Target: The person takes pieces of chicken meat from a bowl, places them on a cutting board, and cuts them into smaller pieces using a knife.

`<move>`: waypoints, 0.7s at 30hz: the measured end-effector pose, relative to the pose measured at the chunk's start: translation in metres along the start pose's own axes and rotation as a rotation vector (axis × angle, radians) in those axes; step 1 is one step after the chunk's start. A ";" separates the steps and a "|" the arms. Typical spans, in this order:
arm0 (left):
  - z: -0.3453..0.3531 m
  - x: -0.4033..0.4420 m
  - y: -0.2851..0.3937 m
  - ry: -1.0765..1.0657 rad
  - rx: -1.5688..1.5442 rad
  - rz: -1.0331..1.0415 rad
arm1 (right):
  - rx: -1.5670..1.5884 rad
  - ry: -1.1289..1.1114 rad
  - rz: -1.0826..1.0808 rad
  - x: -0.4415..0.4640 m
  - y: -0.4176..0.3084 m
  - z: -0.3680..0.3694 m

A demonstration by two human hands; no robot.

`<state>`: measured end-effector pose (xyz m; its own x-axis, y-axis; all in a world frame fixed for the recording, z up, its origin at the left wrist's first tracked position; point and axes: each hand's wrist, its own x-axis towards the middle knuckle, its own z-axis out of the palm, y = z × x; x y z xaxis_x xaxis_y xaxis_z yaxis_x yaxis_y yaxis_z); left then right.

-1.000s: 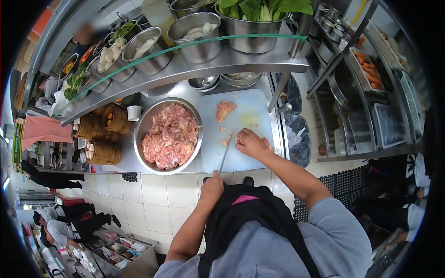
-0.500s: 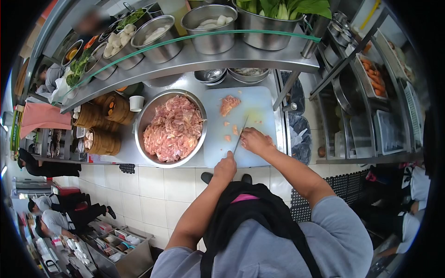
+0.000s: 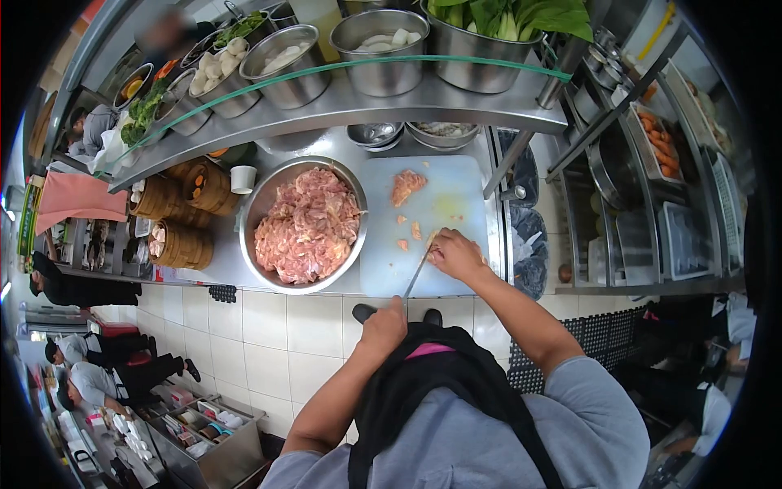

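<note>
Sideways lettering marks a yellow-and-green box [image 3: 30, 217] at the far left, too small to read surely; nothing else is legible.

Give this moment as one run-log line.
left hand: gripping knife | right hand: beside knife, over cutting board | raw meat chunk: on board | metal bowl: left of board, heaped with raw meat

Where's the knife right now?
Head view, just right of centre: the knife is in the left hand, pointing across the cutting board's near edge toward the right hand.
</note>
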<state>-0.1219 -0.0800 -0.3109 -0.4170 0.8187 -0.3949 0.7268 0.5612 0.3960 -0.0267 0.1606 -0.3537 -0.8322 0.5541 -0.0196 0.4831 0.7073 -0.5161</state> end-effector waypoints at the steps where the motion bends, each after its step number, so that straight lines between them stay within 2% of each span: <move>1: 0.003 0.002 0.002 -0.031 0.008 -0.007 | 0.001 0.001 -0.001 0.003 0.004 0.005; 3: 0.011 0.011 0.003 -0.003 -0.022 0.007 | 0.028 -0.001 -0.083 0.006 0.013 0.016; 6: 0.030 0.036 0.005 0.041 -0.070 0.024 | -0.047 -0.078 -0.114 0.005 0.009 0.007; 10: 0.041 0.079 0.013 0.109 -0.092 0.029 | -0.034 -0.047 -0.127 0.000 0.004 0.005; 14: 0.039 0.076 0.005 0.099 -0.089 0.046 | -0.061 0.031 -0.121 -0.003 0.004 0.006; 17: 0.035 0.035 -0.011 0.057 -0.112 0.026 | -0.012 0.127 -0.083 -0.013 0.010 0.007; 19: 0.024 0.015 -0.020 0.007 -0.013 0.004 | 0.043 0.167 -0.071 -0.015 0.019 0.011; 21: 0.019 0.008 -0.023 0.031 -0.001 -0.004 | 0.087 0.188 -0.137 -0.016 0.025 0.013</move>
<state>-0.1316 -0.0888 -0.3392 -0.4363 0.8200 -0.3704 0.7248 0.5642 0.3954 -0.0052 0.1640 -0.3778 -0.8193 0.5331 0.2112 0.3368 0.7455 -0.5751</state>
